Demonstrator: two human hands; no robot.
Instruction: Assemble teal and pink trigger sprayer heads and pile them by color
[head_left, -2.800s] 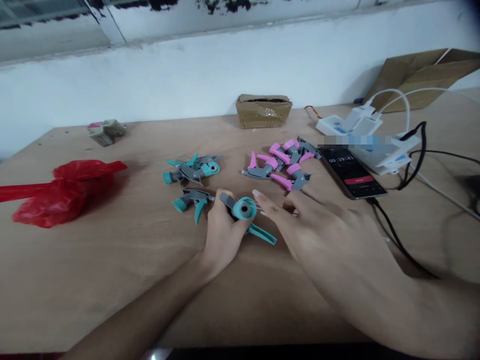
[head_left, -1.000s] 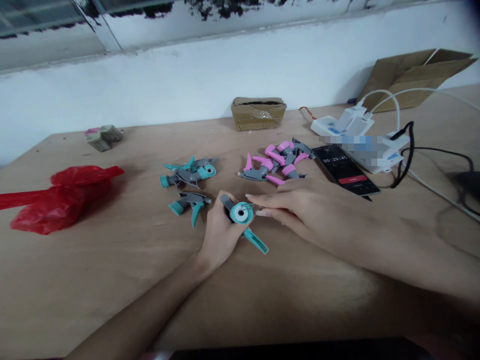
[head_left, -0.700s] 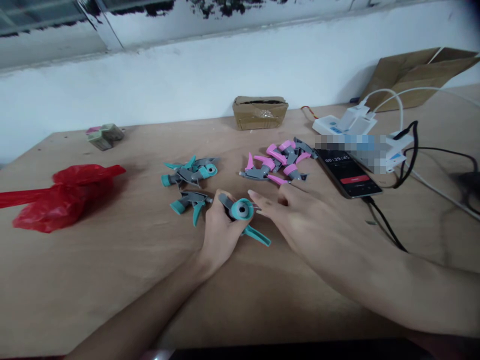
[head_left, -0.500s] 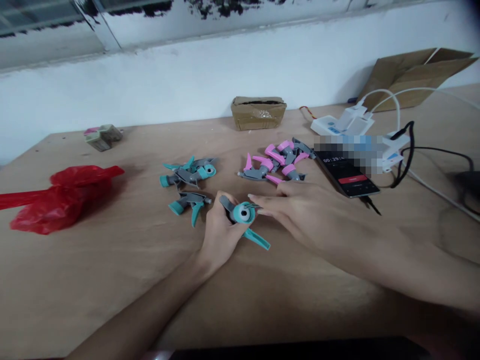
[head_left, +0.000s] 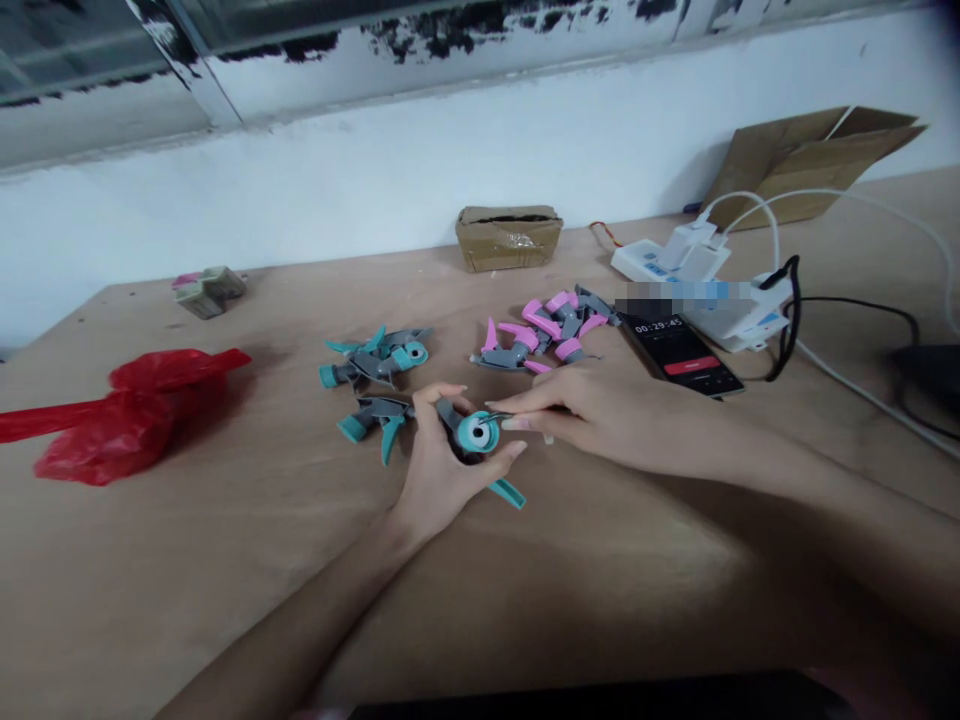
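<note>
My left hand is wrapped round a grey and teal spray trigger head, whose round teal collar faces me and whose teal lever sticks out to the lower right. My right hand reaches in from the right with its fingers pressed together at the collar, pinching a thin pale piece that is too small to name. Behind my left hand lie a few more teal trigger heads. Several pink trigger heads lie in a heap just behind my right hand.
A wooden table carries everything. A red plastic bag lies at the left, a small cardboard box by the wall. A phone showing a timer, white chargers and cables lie at the right. A larger carton stands behind.
My right hand's fingers have closed again onto the collar of the teal trigger head, after spreading away from it. My left thumb has lifted off the top. The view has shifted slightly.
</note>
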